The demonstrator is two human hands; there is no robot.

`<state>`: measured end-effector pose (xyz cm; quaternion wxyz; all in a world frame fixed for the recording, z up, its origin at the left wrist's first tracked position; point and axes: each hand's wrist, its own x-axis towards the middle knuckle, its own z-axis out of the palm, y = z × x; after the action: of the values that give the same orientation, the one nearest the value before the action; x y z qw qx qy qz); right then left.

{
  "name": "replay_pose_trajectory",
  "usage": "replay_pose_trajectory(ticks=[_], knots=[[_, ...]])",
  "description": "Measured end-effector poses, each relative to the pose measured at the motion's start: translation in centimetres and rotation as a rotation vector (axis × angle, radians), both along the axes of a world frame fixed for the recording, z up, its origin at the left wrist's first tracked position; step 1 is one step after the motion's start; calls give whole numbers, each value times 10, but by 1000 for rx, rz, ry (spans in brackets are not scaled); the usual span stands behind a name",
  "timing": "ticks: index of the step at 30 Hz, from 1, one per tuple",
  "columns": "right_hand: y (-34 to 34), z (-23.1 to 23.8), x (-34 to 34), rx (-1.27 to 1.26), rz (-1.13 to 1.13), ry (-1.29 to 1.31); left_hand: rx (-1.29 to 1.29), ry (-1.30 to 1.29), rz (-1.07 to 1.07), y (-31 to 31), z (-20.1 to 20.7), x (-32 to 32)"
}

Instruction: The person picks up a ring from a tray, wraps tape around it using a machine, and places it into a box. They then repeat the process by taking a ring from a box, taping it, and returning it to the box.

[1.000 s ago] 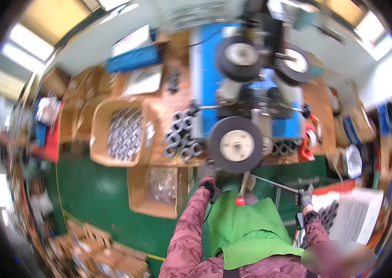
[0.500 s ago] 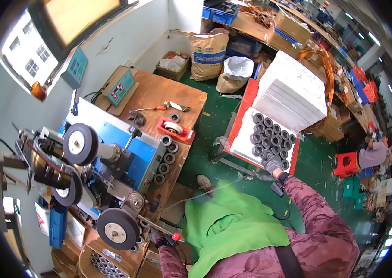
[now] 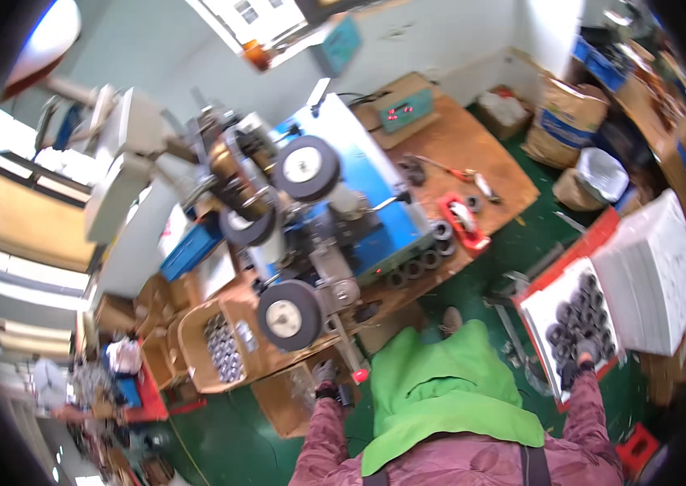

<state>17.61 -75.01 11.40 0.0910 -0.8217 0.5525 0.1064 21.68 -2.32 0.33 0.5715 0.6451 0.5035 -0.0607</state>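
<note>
My right hand, in a grey glove, is at the lower end of a cluster of dark rings on a white foam sheet. Blur hides whether its fingers grip a ring. On the other side, my gloved left hand hangs beside the bench edge, above an open carton; its fingers are too blurred to read. Close to it is the red knob of a lever on a blue machine with black rubber wheels. Several dark rings stand along the machine's front edge.
A carton of metal rings stands left of the machine. On the wooden bench lie a red tape dispenser and a screwdriver. Stacked white foam rises beyond the right-hand rings. A red stool stands at lower right.
The view has swung left, so the machine and bench now sit further right. My left hand has come out from beside the machine's lower wheel and shows over the carton. My right hand remains at the rings.
</note>
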Motion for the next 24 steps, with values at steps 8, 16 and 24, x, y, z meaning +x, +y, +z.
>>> replay_pose_trajectory(ticks=[8,16,24], knots=[[36,23,91,680,309,-548,-15,121,11,-24,23,-62],[339,149,260,578,1296,-752,-178,81,112,37,10,-113],[463,132,336,59,1732,-793,-244,32,423,72,7,-182]])
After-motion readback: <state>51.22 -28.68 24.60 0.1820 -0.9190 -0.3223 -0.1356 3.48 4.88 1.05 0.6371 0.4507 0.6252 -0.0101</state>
